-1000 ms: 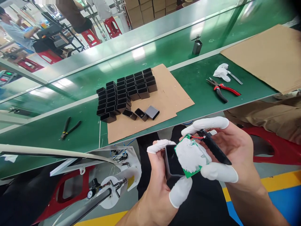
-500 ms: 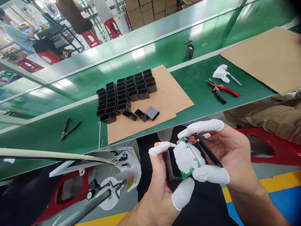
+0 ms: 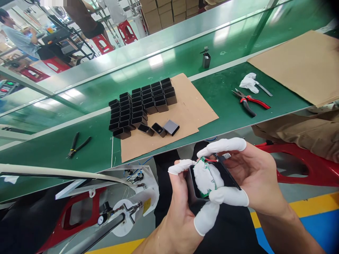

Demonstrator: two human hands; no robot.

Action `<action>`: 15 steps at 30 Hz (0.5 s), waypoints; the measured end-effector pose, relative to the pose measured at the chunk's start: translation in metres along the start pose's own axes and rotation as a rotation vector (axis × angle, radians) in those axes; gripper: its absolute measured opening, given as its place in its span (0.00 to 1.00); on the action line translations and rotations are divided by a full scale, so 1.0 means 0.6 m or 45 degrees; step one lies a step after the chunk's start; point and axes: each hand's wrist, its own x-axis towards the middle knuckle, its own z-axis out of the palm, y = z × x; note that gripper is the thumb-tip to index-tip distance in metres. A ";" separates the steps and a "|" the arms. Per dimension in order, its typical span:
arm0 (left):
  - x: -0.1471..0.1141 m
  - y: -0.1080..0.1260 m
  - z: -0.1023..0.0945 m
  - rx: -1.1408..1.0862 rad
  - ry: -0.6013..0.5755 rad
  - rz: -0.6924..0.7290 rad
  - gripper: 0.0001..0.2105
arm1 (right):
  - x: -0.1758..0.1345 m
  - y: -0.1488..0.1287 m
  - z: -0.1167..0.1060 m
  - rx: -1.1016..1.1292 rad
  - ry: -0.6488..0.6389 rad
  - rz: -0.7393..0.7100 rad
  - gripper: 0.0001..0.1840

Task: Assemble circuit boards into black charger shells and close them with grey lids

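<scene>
My left hand [image 3: 182, 208], with white finger cots on its thumb and a finger, is closed around a black rectangular casing [image 3: 194, 199], its open mouth tilted toward the right. My right hand [image 3: 254, 173], also in white finger cots, pinches a green circuit board [image 3: 203, 193] thickly coated with white paste [image 3: 208, 176]. The board's left part sits inside the casing's mouth. A black end cover [image 3: 229, 173], joined by red and black wires [image 3: 212, 161], lies beside the board against my right palm. The casing's lower part is hidden by my left hand.
Several black casings [image 3: 132, 109] stand on cardboard [image 3: 182, 109] on the green bench. Red-handled pliers [image 3: 249, 102], a spatula with white tissue [image 3: 249, 83] and black cutters [image 3: 75, 146] lie there. One wired unit [image 3: 206, 60] stands on the far strip. A pneumatic fixture [image 3: 132, 208] is at lower left.
My right hand has moved left, pushing the pasted board deeper into the casing, and the end cover has come closer to it. The wired unit on the far strip has shifted left.
</scene>
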 end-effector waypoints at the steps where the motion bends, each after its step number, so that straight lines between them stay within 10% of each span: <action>1: 0.000 0.000 0.000 0.006 -0.005 -0.002 0.40 | 0.000 -0.001 0.000 0.005 -0.005 0.002 0.35; 15: 0.002 -0.003 0.005 0.030 0.004 0.043 0.38 | 0.002 -0.002 0.001 -0.009 -0.010 0.019 0.34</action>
